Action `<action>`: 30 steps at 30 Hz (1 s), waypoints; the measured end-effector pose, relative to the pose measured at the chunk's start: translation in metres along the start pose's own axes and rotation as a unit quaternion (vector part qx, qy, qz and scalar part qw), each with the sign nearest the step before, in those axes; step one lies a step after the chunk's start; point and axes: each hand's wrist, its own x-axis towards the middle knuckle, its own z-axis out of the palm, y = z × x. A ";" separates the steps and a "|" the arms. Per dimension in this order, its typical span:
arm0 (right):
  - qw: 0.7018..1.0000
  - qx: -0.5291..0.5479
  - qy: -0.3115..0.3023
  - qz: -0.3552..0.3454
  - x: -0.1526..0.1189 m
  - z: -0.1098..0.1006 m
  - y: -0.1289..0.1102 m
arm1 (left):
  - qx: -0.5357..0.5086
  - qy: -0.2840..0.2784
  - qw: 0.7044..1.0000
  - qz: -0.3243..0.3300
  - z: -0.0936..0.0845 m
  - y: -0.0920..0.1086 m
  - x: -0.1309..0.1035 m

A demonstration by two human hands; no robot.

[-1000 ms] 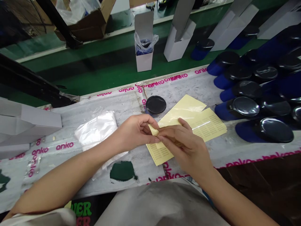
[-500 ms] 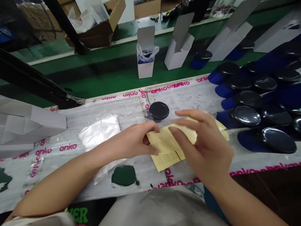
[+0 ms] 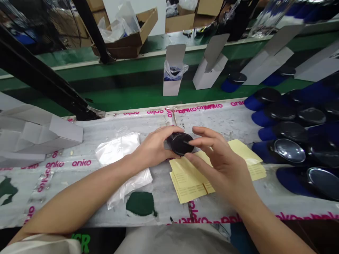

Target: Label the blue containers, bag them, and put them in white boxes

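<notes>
My left hand (image 3: 156,145) is closed around the side of a jar with a round black lid (image 3: 182,144), near the middle of the table. Over the lid's right edge, my right hand (image 3: 219,155) has its thumb and fingers apart, with the fingertips at or just above the lid. Yellow printed sheets (image 3: 189,180) lie beneath my right hand, in front of the jar. Left of the jar is a stack of clear plastic bags (image 3: 119,150), partly covered by my left forearm.
Several blue jars with black lids (image 3: 290,151) crowd the right side. Open white boxes (image 3: 172,88) stand on the green surface behind. More white boxes (image 3: 66,132) lie at the left, near a slanted black post (image 3: 53,83).
My left hand has left the yellow sheets and taken hold of the black-lidded jar. My right hand has moved beside the lid. The camera view has shifted a little.
</notes>
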 end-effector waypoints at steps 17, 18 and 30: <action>0.991 -0.117 0.060 0.034 0.002 0.009 -0.005 | 0.004 0.014 0.999 0.036 0.003 0.001 -0.002; 0.991 -0.117 0.063 0.027 0.002 0.010 -0.004 | 0.005 0.015 0.999 0.038 0.003 0.001 -0.002; 0.984 -0.147 0.084 -0.057 0.001 0.016 0.000 | 0.037 0.010 0.994 0.103 0.002 0.000 -0.003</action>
